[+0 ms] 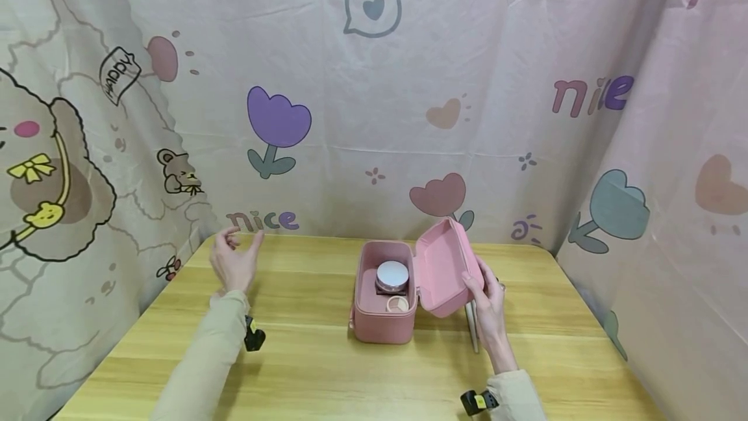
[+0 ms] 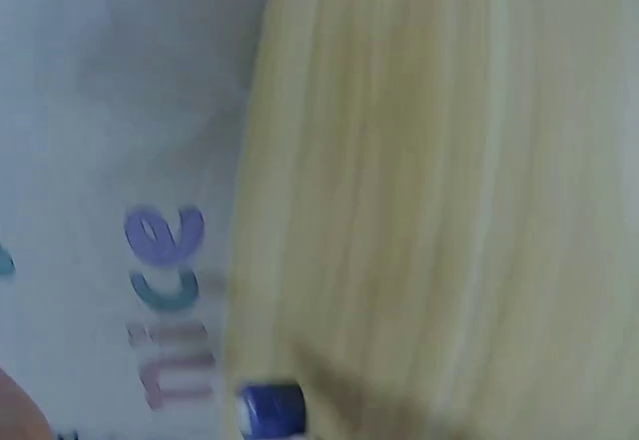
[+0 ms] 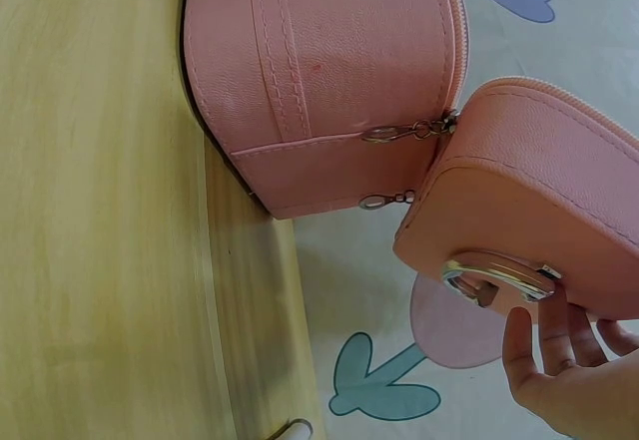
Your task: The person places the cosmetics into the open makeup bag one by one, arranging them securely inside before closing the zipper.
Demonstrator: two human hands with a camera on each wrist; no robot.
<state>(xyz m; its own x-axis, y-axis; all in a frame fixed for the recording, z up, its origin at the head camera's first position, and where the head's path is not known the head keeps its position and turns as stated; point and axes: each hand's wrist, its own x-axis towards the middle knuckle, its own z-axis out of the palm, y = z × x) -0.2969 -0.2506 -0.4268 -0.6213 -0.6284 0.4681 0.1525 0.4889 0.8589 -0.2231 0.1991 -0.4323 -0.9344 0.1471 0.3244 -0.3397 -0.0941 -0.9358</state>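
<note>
R hand grips the pink leather-look box lid w/ zip edge, thumb on the near rim, fingers round the outside by the shiny gold-toned arched metal handle. Lid's swung out to the R, tilted, joined to the matching pink, rounded-corner vanity case, which stands upright mid-tbl on the pale yellow wood-grain table. Inside: a round, silvery-white-topped compact toward the middle, & a small round pan of beige & pinkish segments at the near end.

L hand is up at the table's far L, well apart from the case, thumb & bent fingers spread w/ a gap btw; nothing seen in its grasp. L wrist view has a small dark-blue cylinder w/ a paler end by the far tbl edge, cut off at the bottom; can't tell if the fingers touch it.

Step in hand, my read: R holds the case open, L reaches for the blue cyl. Next move prob. calls for L fingers to close on it & lift, R steadying the lid so the opening's free. Main risk: lid flopping or the light case tipping.
</note>
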